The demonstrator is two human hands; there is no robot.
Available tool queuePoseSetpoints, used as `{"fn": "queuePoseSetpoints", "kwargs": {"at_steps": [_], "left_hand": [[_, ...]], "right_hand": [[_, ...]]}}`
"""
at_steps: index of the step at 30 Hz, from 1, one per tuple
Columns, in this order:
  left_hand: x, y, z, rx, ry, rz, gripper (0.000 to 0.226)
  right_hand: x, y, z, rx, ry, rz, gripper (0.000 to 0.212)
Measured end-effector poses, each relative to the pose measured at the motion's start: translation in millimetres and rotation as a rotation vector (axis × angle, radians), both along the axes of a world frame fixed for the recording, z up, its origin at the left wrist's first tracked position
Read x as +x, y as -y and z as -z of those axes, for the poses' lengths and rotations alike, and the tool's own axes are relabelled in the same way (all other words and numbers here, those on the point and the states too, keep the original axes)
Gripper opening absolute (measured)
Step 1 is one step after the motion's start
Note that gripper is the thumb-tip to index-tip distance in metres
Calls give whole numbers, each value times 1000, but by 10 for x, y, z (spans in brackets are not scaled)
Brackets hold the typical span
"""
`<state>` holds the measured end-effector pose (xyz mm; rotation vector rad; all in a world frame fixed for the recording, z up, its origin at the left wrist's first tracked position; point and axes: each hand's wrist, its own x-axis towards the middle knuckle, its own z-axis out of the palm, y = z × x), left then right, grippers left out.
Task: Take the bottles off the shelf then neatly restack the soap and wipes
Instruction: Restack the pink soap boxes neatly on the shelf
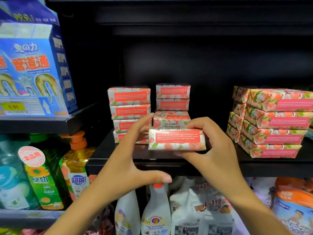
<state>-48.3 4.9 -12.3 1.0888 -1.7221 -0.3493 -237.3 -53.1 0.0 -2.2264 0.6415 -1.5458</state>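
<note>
Black metal makes up the shelf (264,167) in front of you, with its back wall in deep shadow. Up on the neighbouring shelf to your left stands a big blue drain-cleaner box (32,65) with a yellow 9.90 price tag at its foot. On the black shelf's right side sits the right soap stack (274,122), 4 layers of peach-patterned packs with pink labels, squared up, ends towards you. Below the shelf you can see white spray bottles (155,211) with orange caps, and to the left of them a yellow pump bottle (76,167) and a green bottle (42,180).

Near the shelf's middle is the left soap stack (129,106), 4 bars high, red labels facing you, each bar slightly offset from the next. Just beside it is the middle stack (171,104), where 1 bar's "Goat Soap" label reads upside down.

Your left hand (125,160) is spread wide, thumb far below the straight fingers, reaching at the left end of the soap bar (177,139); you cannot tell whether it touches. Your right hand (215,150) grips that bar's right end, fingers curled over the top and thumb under it. The bar is level, red label towards you, above the shelf's front edge and in front of the middle stack.
</note>
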Motion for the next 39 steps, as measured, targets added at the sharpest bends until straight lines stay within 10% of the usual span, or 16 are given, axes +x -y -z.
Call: {"fn": "queuePoseSetpoints", "kwargs": {"at_steps": [9,19,25,39], "left_hand": [[112,-20,38,20,-288,13,72],[479,-78,180,20,-156,-358,65],[469,-33,269,-256,277,-580,46],[475,138,230,-260,360,-603,32]], "right_hand": [[148,74,194,-85,-81,-111,38],[1,233,331,-43,-555,165,41],[11,248,375,-87,-568,166,32],[28,244,406,-121,-585,208,46]]}}
